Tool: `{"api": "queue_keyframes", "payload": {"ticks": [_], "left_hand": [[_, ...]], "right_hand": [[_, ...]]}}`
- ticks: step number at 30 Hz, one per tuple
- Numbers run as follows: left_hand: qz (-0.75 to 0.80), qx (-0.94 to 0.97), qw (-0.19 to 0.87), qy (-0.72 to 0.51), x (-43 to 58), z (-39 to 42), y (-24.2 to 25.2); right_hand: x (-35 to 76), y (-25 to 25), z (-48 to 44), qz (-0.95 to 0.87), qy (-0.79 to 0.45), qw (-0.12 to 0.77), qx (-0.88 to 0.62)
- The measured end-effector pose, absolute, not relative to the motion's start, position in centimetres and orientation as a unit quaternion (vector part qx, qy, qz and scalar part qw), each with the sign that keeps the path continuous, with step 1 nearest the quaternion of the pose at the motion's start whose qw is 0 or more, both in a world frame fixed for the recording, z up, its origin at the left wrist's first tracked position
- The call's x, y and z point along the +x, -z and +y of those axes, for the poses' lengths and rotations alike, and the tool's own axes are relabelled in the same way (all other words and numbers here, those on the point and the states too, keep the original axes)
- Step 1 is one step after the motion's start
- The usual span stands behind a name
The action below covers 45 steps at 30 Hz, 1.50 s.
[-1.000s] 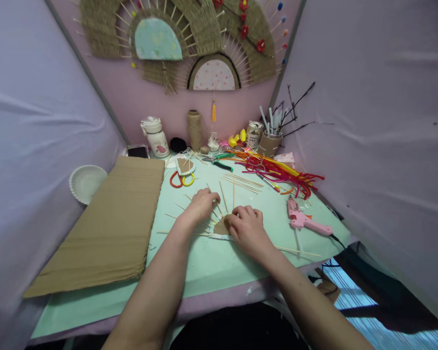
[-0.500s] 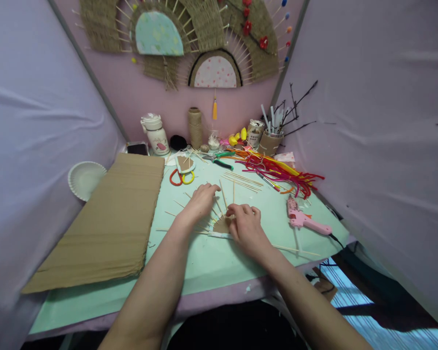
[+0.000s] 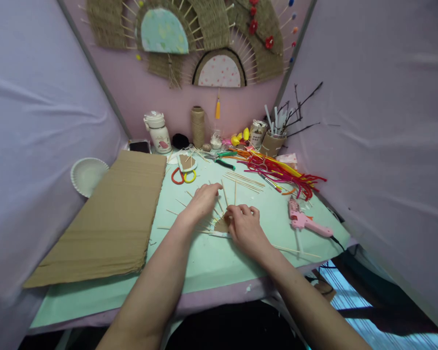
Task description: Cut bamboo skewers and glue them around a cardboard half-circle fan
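A small cardboard half-circle [image 3: 221, 224] with a pale rim lies flat on the table, and thin bamboo sticks [image 3: 183, 203] fan out from it. My left hand [image 3: 204, 200] reaches over the left part of the fan. Its fingertips are pinched at the upper part of one bamboo stick [image 3: 224, 192]. Close to the cardboard's curved edge, my right hand [image 3: 247, 227] has its fingers curled at the lower end of that same stick and covers the right side of the half-circle. Another stick [image 3: 235, 192] stands out just above the right knuckles.
A large cardboard sheet [image 3: 105, 218] covers the left of the table. Scissors [image 3: 183, 175], pliers [image 3: 224, 163] and loose sticks [image 3: 244, 182] lie beyond my hands. Right of them are coloured pipe cleaners [image 3: 277, 172] and a pink glue gun [image 3: 306, 222] with a cord. Twine [image 3: 197, 127] stands behind.
The whole view has shifted slightly as my head moved. Both hands stay at the same stick, with hardly any movement over the fan.
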<state>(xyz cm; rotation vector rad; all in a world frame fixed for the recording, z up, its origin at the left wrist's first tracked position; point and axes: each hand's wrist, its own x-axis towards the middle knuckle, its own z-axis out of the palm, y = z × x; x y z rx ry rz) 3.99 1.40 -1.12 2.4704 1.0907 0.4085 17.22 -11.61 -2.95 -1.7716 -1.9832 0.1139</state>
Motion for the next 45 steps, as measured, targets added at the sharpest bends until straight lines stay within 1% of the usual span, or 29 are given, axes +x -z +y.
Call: {"api": "queue_keyframes", "payload": {"ticks": [20, 34, 45], "left_hand": [[0.398, 0.878, 0.218, -0.155, 3.97, 1.38, 1.03], [0.390, 0.884, 0.219, -0.135, 3.88, 1.03, 0.51], [0.394, 0.879, 0.228, -0.143, 3.96, 1.13, 0.72]], "right_hand": [[17.01, 2.41, -11.81, -0.731, -0.021, 0.204, -0.650], [17.01, 2.60, -11.78, -0.727, -0.031, 0.215, -0.652], [16.94, 2.52, -11.85, -0.728, -0.025, 0.202, -0.655]]}}
